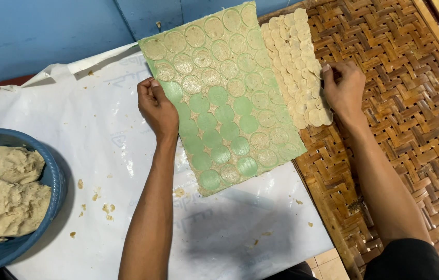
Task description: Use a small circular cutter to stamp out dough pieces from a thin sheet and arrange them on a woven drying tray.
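Note:
A green mould sheet (224, 98) with many round pits lies slanted on the white plastic-covered table (100, 155). Some pits still carry thin pale dough; others are bare green. My left hand (157, 108) grips the sheet's left edge, fingers curled over it. My right hand (343, 89) rests on the woven bamboo tray (400, 109), fingertips pinching the end of the overlapping rows of pale round dough discs (298, 67) laid out beside the sheet's right edge.
A blue bowl (48, 181) heaped with beige dough (4, 192) sits at the left. Dough crumbs (106, 207) dot the plastic. A blue wall (48, 31) runs behind. Tiled floor (328, 259) shows between table and tray.

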